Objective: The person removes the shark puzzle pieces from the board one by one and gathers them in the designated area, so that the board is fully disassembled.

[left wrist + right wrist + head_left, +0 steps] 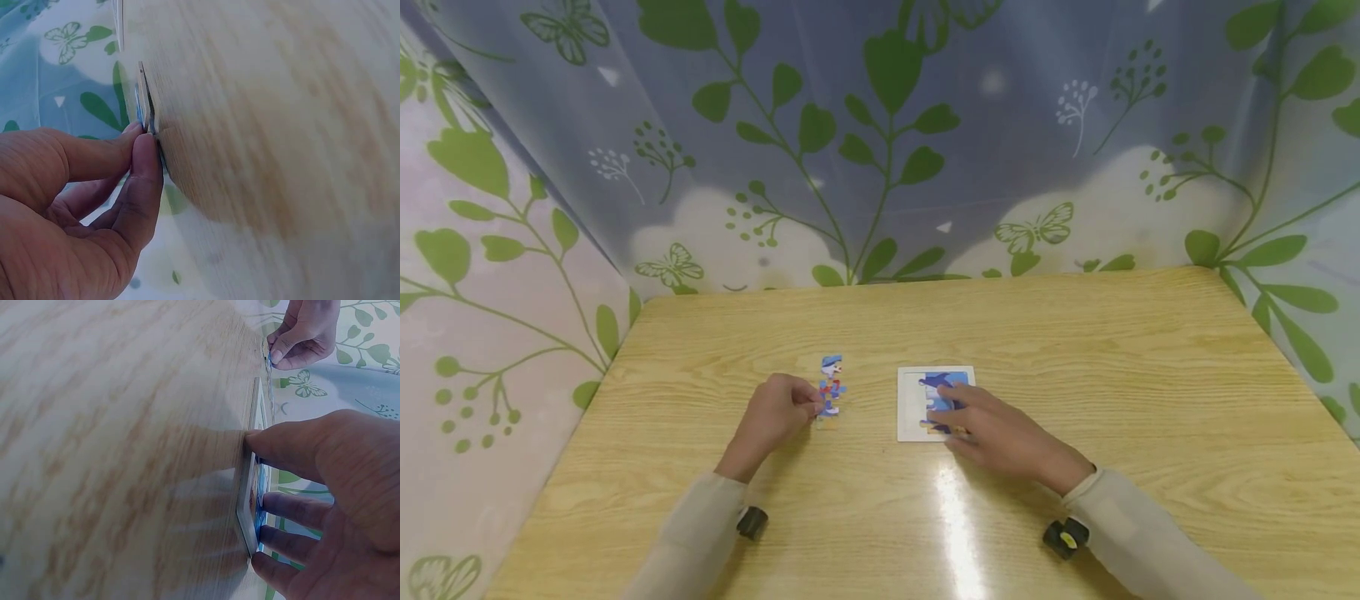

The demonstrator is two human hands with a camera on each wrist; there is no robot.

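Left of the puzzle board, jigsaw pieces with a blue-capped character (831, 367) form a short column on the table. My left hand (780, 410) is at the column's lower left side, thumb and index fingertip pinching a thin puzzle piece (142, 111). A white-framed puzzle board (910, 437) lies flat on the table, its left strip bare and blue picture pieces fitted beside that. Across the board's right part rests my right hand (1009, 432), fingers spread. In the right wrist view its thumb (281, 445) touches the board's edge, and fingertips press on the pieces, partly hiding them.
The wood-grain table (1112, 350) extends around both hands, with a bright reflection near the front. A leaf-patterned curtain (925, 167) hangs behind the table's back edge and along its sides. Small black devices (752, 522) are strapped at both wrists.
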